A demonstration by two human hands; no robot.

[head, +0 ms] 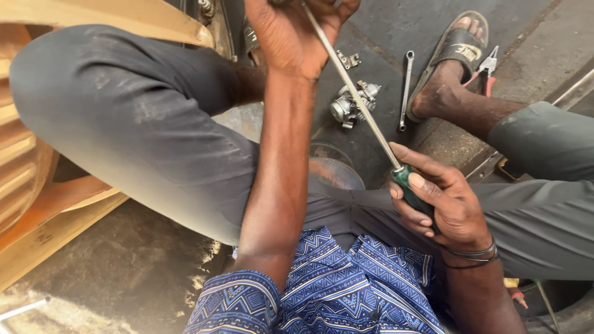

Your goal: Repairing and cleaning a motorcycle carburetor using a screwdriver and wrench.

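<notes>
Blue patterned shirt cloth (346, 291) fills the bottom edge, closest to the camera, with one cuff on the left forearm. Just above it the right hand (442, 201) is closed around the green handle of a long screwdriver (362, 105); the thumb lies along the top of the handle and the other fingers wrap under it. Two dark bracelets (476, 253) sit on this wrist. Grey trousers (142, 130) cover both bent knees, one at each side of the picture.

From the handle the thin metal shaft of the screwdriver runs up and to the left, crossing over the ground, and it ends at the left hand (294, 31) at the top edge. This hand is curled around the far end of the shaft, but what the tip touches is cut off by the frame, so one cannot tell.

Beside the left knee stands a yellow-orange plastic chair (37, 204). Farther away, on the dark concrete floor (383, 25), lies a small metal carburetor (352, 104), partly behind the shaft. Just to its right lies a slim spanner (405, 89), then a foot in a dark sandal (455, 52). Beyond the sandal are pliers with red handles (487, 69). A small metal bracket (349, 60) lies near the top.
</notes>
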